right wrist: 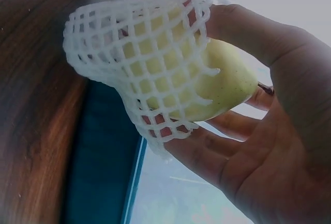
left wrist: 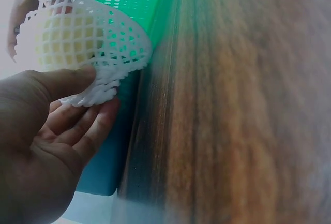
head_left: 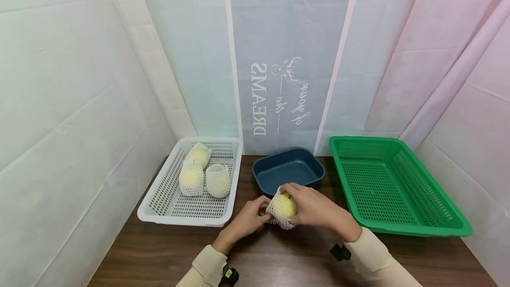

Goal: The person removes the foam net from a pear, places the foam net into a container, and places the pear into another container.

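A yellow-green pear (right wrist: 230, 81) sits partly inside a white foam net sleeve (right wrist: 98, 43), its stem end bare in the right wrist view. My right hand (head_left: 316, 207) holds the pear and the sleeve's open edge between thumb and fingers. On the other side, my left hand (head_left: 249, 218) pinches the gathered end of the sleeve, thumb on top in the left wrist view. Both hands are just in front of a dark blue basin (head_left: 288, 167), above the wooden table (head_left: 275, 260).
At the left stands a white slotted basket (head_left: 183, 220) with three net-wrapped fruits, one of them a net-wrapped fruit (head_left: 192, 180) at its left side. A green slotted basket (head_left: 414, 229) is on the right. Behind the containers hangs a printed curtain (head_left: 287, 21).
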Demonstrator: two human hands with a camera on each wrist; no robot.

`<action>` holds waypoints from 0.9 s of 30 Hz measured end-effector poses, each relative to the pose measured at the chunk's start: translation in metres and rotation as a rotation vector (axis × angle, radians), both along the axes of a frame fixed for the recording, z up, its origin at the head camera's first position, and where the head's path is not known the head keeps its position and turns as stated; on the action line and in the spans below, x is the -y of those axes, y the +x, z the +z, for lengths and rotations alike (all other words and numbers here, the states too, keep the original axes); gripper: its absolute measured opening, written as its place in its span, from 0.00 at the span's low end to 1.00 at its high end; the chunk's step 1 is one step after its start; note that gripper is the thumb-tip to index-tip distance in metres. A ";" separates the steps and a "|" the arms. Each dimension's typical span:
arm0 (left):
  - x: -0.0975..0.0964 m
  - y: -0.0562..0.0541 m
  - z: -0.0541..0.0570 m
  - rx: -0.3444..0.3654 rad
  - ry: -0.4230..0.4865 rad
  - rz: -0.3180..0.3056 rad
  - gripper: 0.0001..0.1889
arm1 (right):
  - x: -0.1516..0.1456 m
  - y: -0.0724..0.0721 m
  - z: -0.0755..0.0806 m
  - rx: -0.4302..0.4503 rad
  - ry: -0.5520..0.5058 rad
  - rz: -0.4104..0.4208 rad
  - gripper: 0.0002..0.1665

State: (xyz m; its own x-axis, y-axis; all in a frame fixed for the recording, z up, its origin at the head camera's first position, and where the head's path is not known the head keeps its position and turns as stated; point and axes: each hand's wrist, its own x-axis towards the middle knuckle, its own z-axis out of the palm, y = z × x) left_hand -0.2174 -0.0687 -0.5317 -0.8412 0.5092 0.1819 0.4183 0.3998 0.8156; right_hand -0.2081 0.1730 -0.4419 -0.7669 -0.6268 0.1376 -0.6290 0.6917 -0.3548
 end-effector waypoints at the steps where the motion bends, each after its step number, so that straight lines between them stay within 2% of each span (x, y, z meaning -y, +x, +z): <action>1: 0.000 0.000 0.000 -0.015 0.000 0.007 0.10 | -0.001 0.000 0.001 0.001 -0.003 0.000 0.40; 15: -0.002 -0.001 0.002 -0.105 0.049 0.054 0.05 | -0.010 -0.004 0.014 0.009 -0.068 -0.009 0.40; 23: -0.003 -0.001 0.003 -0.065 0.082 0.082 0.08 | -0.016 -0.008 0.023 -0.058 -0.109 0.002 0.39; 27: -0.004 0.000 0.003 -0.068 0.089 0.110 0.09 | -0.020 -0.011 0.029 -0.077 -0.118 -0.003 0.40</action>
State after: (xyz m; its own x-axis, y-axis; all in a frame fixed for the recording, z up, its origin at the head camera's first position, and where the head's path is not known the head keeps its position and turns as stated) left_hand -0.2179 -0.0647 -0.5285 -0.8751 0.3943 0.2806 0.4316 0.3734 0.8212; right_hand -0.2196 0.1927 -0.4134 -0.7529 -0.6007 0.2687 -0.6557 0.6501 -0.3840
